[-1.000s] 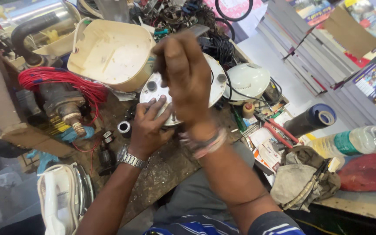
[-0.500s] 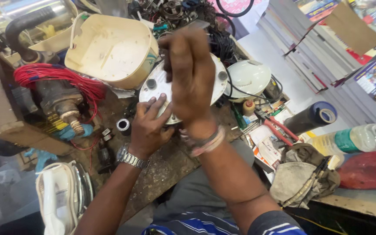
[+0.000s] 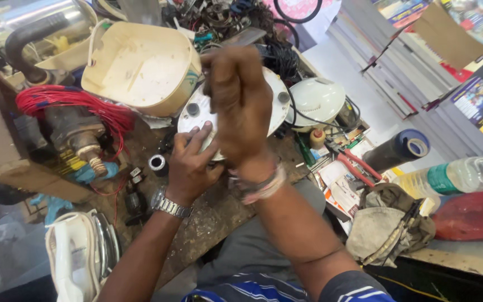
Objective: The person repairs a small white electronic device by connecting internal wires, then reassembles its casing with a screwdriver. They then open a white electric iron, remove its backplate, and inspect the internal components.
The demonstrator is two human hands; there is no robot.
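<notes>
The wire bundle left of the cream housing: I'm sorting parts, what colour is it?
Red; the wire bundle shows clearly in the head view.

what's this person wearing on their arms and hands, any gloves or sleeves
No gloves: both hands are bare. The left hand has a silver metal-link wristwatch at the wrist. The right hand has a stack of pale pink and white bands at the wrist. Both forearms are bare; a short sleeve with blue and white stripes shows at the right upper arm.
</notes>
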